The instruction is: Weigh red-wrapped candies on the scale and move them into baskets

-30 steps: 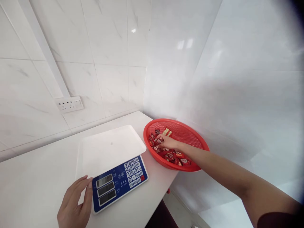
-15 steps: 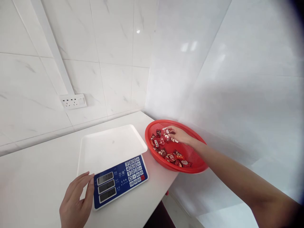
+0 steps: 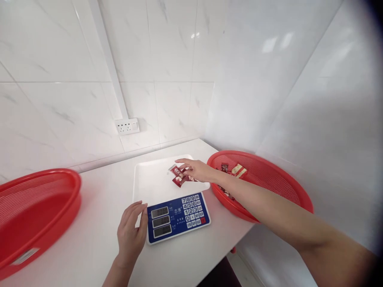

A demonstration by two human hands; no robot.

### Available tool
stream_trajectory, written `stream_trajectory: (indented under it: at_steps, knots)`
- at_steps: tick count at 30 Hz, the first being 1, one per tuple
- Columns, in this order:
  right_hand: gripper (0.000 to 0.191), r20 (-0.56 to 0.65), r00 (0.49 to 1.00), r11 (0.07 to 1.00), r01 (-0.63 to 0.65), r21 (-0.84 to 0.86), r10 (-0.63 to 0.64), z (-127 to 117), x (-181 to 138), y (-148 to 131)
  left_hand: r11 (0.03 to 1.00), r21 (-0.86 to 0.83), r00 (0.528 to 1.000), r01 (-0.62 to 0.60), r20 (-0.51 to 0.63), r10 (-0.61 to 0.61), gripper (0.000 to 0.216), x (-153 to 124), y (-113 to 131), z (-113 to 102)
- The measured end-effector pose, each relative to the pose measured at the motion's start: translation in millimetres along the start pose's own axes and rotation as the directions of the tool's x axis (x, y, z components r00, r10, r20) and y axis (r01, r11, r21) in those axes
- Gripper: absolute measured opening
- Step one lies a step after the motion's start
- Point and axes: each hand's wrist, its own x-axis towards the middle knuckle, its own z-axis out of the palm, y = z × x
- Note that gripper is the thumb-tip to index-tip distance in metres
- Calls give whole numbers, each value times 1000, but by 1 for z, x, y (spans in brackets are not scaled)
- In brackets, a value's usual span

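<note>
My right hand (image 3: 196,170) is above the white weighing tray (image 3: 149,179) of a digital scale, its fingers closed around several red-wrapped candies (image 3: 178,178). Some wrappers stick out below the fingers; whether they touch the tray I cannot tell. At the scale's left corner, my left hand (image 3: 133,223) rests with thumb and fingers apart, the tips at the edge of the blue keypad panel (image 3: 179,217). Beside the scale on the right stands a red mesh basket (image 3: 287,183) with more wrapped candies (image 3: 239,170) inside, partly hidden by my right forearm.
A second red basket (image 3: 68,191) stands on the white table (image 3: 98,227) at the left. Behind the table is a tiled wall with a socket (image 3: 127,126). The table's front edge runs below the right basket.
My right hand has moved left from the red basket to over the scale tray, carrying candies. The view has turned left, bringing the second basket in. My left hand stays at the scale.
</note>
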Motion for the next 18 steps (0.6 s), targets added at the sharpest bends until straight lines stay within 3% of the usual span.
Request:
stream_trajectory:
  at_steps: [3, 7, 11, 14, 18]
  knots:
    - [56, -32, 999, 1000, -19, -23, 19, 13, 15, 2, 1000, -13, 1000, 7, -23, -8, 16, 0, -1, 1]
    - [41, -149, 985, 995, -94, -24, 89, 19, 25, 11, 999, -31, 1000, 25, -12, -26, 17, -1, -1, 1]
    - [35, -189, 981, 999, -38, 3, 37, 21, 26, 11, 999, -34, 999, 41, 1, -41, 17, -1, -1, 1]
    - [33, -240, 971, 999, 0, -53, -13, 14, 23, 13, 998, -33, 999, 44, -1, -44, 17, -2, -2, 1]
    - [32, -353, 934, 998, -60, 9, 59, -9, 16, 30, 999, -31, 999, 32, -14, -33, 17, -3, -2, 2]
